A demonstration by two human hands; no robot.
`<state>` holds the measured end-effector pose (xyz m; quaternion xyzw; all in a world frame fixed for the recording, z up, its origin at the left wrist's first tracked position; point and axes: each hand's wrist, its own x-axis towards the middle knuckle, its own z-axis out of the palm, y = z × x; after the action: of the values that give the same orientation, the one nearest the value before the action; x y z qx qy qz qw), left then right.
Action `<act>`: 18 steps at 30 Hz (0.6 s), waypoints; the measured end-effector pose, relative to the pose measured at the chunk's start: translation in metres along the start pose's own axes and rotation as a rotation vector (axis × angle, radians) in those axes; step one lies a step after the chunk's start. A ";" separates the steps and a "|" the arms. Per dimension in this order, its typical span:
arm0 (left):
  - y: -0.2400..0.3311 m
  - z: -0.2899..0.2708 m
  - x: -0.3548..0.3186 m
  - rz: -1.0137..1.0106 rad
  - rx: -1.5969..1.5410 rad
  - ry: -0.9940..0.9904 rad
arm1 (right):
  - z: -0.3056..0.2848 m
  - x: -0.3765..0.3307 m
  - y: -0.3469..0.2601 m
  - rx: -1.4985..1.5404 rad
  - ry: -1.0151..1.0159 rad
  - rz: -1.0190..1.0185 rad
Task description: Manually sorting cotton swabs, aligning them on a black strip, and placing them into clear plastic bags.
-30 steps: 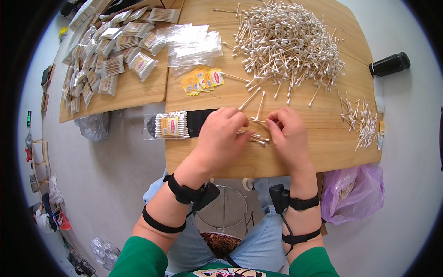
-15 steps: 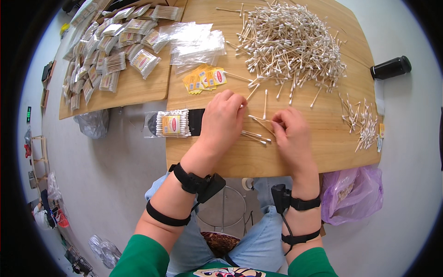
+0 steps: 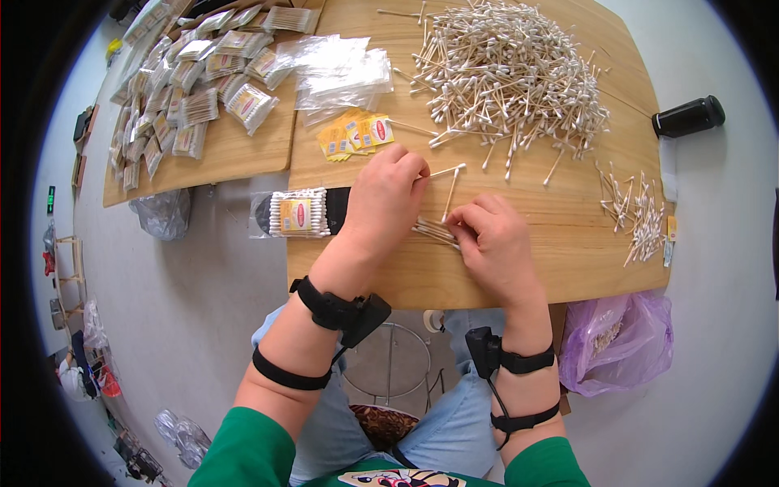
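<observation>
My left hand (image 3: 383, 193) is closed in a pinch at a cotton swab (image 3: 445, 171), whose stick points right from its fingertips. My right hand (image 3: 497, 247) is closed too, thumb and finger together at the lower end of another cotton swab (image 3: 454, 195). Several loose swabs (image 3: 436, 234) lie on the wood between the hands, partly under the right fingertips. Left of my left hand, a flat bundle of swabs with a yellow card (image 3: 295, 214) sits in a clear bag on a black flat piece (image 3: 337, 213). My left wrist covers part of that piece.
A large heap of cotton swabs (image 3: 511, 77) covers the far table (image 3: 592, 219). Two small swab piles (image 3: 641, 227) lie at right. Yellow cards (image 3: 355, 135), clear bags (image 3: 345, 73) and filled packs (image 3: 199, 73) are at far left. A black bottle (image 3: 688, 118) and purple bag (image 3: 621, 345) flank the right side.
My right hand has moved left, over the loose swabs. The left hand has shifted slightly left, and the swab at its fingertips now points more to the right.
</observation>
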<state>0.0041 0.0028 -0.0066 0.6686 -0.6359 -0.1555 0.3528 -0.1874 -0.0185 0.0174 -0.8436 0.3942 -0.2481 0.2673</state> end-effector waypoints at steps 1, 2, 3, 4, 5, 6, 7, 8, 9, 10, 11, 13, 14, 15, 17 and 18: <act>0.001 -0.003 0.000 0.027 -0.002 -0.016 | -0.001 0.000 -0.001 0.033 -0.027 0.005; 0.001 -0.006 0.001 0.054 -0.004 -0.031 | -0.001 0.001 -0.001 0.032 -0.024 0.006; 0.000 -0.007 0.000 0.056 -0.003 -0.032 | 0.000 0.001 0.001 0.080 0.029 0.118; -0.001 -0.009 -0.002 0.065 -0.010 -0.047 | 0.002 0.002 0.002 0.129 0.082 0.230; 0.000 -0.010 -0.003 0.074 -0.018 -0.062 | 0.002 0.004 0.000 0.130 0.085 0.230; 0.000 -0.011 -0.004 0.077 -0.017 -0.065 | 0.003 0.008 -0.003 0.010 0.085 0.203; 0.001 -0.012 -0.005 0.069 -0.007 -0.081 | 0.005 0.010 -0.006 -0.110 0.085 0.176; 0.002 -0.012 -0.005 0.062 0.004 -0.098 | 0.008 0.010 -0.008 -0.109 0.087 0.179; 0.002 -0.012 -0.005 0.065 0.004 -0.100 | 0.011 0.011 -0.011 -0.126 0.084 0.154; 0.002 -0.012 -0.006 0.061 0.001 -0.097 | 0.013 0.012 -0.012 -0.143 0.080 0.130; 0.001 -0.011 -0.006 0.056 -0.002 -0.094 | 0.014 0.011 -0.009 -0.145 0.082 0.132; 0.000 -0.010 -0.006 0.072 -0.004 -0.079 | 0.014 0.010 0.000 -0.125 0.106 0.155; -0.001 -0.009 -0.005 0.084 -0.006 -0.064 | 0.012 0.010 0.002 -0.127 0.107 0.154; -0.001 -0.009 -0.006 0.084 -0.006 -0.062 | 0.011 0.009 0.003 -0.105 0.102 0.190; 0.000 -0.009 -0.005 0.086 0.005 -0.041 | 0.006 0.007 0.004 -0.085 0.097 0.224; -0.001 -0.010 -0.006 0.086 0.005 -0.039 | 0.003 0.007 0.003 -0.063 0.011 0.136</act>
<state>0.0104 0.0112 -0.0015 0.6386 -0.6710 -0.1514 0.3450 -0.1828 -0.0250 0.0145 -0.8216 0.4595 -0.2216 0.2546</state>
